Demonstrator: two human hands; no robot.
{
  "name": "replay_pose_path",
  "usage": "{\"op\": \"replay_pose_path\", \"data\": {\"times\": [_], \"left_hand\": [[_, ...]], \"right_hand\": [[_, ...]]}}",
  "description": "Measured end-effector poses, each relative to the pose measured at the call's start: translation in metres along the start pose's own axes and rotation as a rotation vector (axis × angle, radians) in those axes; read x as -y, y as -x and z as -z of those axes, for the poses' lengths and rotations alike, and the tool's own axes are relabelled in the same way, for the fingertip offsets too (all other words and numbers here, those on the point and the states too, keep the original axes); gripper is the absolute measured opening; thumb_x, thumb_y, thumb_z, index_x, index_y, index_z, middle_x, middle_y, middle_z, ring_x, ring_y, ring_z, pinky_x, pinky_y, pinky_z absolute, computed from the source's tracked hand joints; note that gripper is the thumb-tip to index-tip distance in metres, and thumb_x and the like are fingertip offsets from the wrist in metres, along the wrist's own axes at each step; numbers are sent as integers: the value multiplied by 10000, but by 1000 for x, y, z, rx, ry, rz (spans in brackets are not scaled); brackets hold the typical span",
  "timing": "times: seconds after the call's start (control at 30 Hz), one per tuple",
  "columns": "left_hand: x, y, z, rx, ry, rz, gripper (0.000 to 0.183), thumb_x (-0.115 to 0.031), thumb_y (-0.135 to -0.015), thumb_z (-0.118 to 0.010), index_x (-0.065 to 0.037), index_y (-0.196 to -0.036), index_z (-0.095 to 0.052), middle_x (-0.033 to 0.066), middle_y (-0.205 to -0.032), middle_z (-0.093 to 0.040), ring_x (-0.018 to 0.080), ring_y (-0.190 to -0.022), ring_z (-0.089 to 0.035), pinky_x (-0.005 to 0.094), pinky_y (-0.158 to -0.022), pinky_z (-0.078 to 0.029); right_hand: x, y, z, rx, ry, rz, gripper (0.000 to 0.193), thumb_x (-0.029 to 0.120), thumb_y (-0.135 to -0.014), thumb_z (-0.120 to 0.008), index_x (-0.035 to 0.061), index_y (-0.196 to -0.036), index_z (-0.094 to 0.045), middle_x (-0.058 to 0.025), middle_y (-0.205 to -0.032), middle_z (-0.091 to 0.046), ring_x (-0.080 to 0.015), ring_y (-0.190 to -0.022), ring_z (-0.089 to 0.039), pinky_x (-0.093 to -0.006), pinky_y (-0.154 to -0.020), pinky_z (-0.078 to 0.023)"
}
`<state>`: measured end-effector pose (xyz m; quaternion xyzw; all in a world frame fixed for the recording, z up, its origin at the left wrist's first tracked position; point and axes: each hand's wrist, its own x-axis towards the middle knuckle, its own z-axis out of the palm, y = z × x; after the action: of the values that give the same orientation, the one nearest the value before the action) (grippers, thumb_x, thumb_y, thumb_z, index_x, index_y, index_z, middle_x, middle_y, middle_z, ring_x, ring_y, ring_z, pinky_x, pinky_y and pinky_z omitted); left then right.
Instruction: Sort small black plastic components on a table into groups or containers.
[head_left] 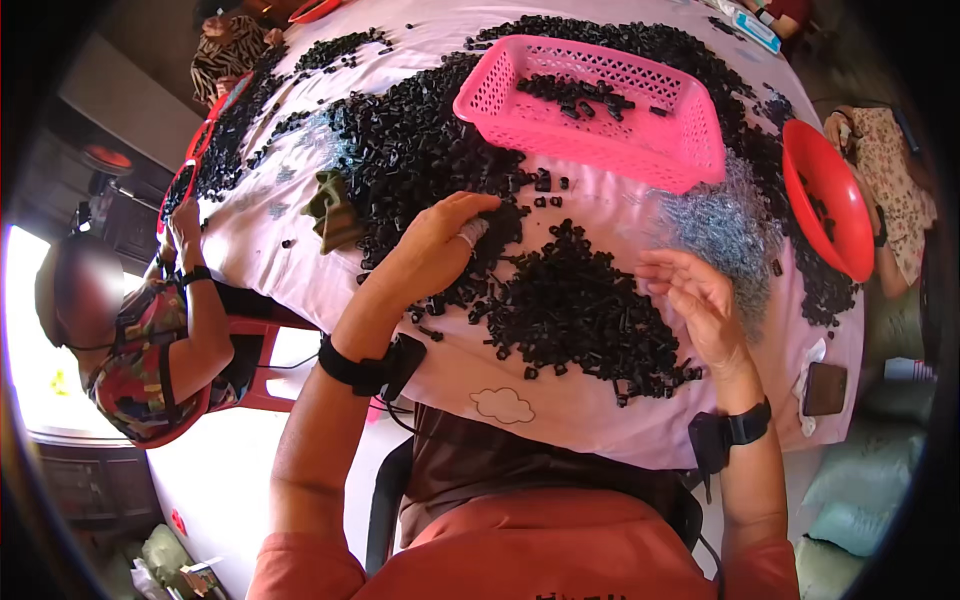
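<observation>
Left of the pink basket (590,152), a co-worker (165,350) is sitting and reaching to a red tray (178,195). Nearer the basket, a green cloth (336,212) is lying crumpled beside a broad heap of small black parts (415,140), which is spreading over the pink tablecloth (270,235) up to the basket's left end. The left hand (437,238) is hovering over or resting on that heap's edge, on the near left of the basket, its fingers partly bent; whether it is gripping anything, I cannot tell. Straight to the near side of the basket, a smaller pile of black parts (580,310) is lying between the hands. Inside the basket only a scatter of black pieces (575,93) is lying, so the work seems far from finished, with most parts still lying loose. To the basket's near right, the right hand (700,300) is opening loosely, palm inward, apparently holding nothing. Beside it a mound of clear bits (725,225) is lying, and farther right a red basin (830,200) is holding a few black pieces.
</observation>
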<state>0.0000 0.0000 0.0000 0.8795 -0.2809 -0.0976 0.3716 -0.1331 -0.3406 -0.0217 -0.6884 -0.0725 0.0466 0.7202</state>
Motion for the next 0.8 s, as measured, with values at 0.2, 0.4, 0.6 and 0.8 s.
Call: {"op": "replay_pose_path", "data": {"times": [0.2,0.4,0.6,0.8], "left_hand": [[2,-4,-13,-109,-59,-46,329,-49,-1015,-554,11,-1331,-623,163,-1306,-656,302,-1252,-613,363,-1090,-440],[-19,20,5,-218,108,5,338,1,-1012,-527,9,-1337,-618,116,-1267,-671,184,-1218,-598,304,-1063,-437],[-2,45,-19,-368,14,4,331,-63,-1003,-586,5,-1326,-601,196,-1291,-645,342,-1198,-633,378,-1031,-486],[-20,42,-60,-315,-91,-76,390,-97,-1004,-617,0,-1378,-563,224,-1425,-562,387,-1316,-551,411,-1113,-436]], "right_hand": [[5,0,5,-14,9,7,443,213,-991,-660,-31,-1355,-595,-112,-1306,-662,-207,-1238,-622,-345,-1067,-480],[3,1,3,-16,-3,17,453,226,-995,-659,-31,-1360,-588,-117,-1319,-655,-216,-1234,-626,-345,-1063,-482],[-1,0,0,-6,4,28,455,241,-996,-653,-33,-1354,-591,-120,-1328,-651,-219,-1234,-625,-351,-1060,-485],[-2,0,0,5,8,35,451,221,-988,-643,-29,-1359,-588,-117,-1336,-648,-211,-1239,-620,-336,-1050,-475]]}}
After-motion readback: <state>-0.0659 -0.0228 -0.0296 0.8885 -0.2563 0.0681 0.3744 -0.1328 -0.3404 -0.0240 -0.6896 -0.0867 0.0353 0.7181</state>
